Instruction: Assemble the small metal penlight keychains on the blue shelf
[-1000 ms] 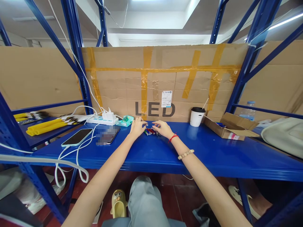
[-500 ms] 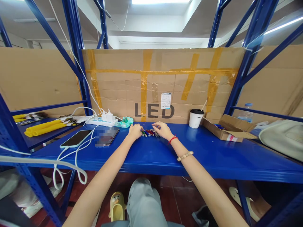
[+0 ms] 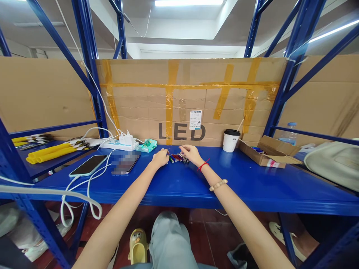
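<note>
Left hand point(image 3: 160, 157), now lowered, joins right hand point(image 3: 192, 154) flanking small coloured pieces point(image 3: 176, 158), both ends within reach; can't tell either grip.

I see blue bench point(image 3: 238, 186) | taped cardboard panel point(image 3: 140, 104) behind | blue rack posts point(image 3: 86, 37) both sides | white ceiling point(image 3: 179, 24), lit tube light point(image 3: 189, 3) | red tiled floor point(image 3: 218, 239)

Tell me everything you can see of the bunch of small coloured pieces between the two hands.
The bunch is a row of small, slim pieces lying close together on the blue tabletop: green, blue and red toward the left, darker and silvery toward the right. Some have pale, shiny ends; they are too small to tell the material. The left hand is at its left end, the right hand by its right; contact is unclear.
</note>
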{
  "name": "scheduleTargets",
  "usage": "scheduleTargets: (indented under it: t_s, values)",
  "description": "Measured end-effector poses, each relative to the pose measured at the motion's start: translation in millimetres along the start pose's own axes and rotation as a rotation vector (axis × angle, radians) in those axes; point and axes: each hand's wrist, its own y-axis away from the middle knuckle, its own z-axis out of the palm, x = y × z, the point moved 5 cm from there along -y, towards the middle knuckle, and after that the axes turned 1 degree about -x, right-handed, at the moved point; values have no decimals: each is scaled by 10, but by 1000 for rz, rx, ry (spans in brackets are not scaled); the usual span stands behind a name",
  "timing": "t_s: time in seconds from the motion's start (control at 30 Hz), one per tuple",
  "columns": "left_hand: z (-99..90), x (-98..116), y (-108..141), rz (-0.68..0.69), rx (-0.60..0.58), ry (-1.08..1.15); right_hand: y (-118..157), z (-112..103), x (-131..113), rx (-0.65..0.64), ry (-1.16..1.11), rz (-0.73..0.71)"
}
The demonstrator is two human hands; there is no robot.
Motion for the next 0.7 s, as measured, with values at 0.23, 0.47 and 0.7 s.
scheduleTargets:
  t_s: [0.23,0.47,0.7]
  values:
    - [-29,37,12,36,32,70,2,-20,32,78,-583,279]
    - [-1,83,16,107,-1,81,-5,18,23,34,-801,301]
    - [-22,121,34,135,0,73,20,14,-91,-22,-919,296]
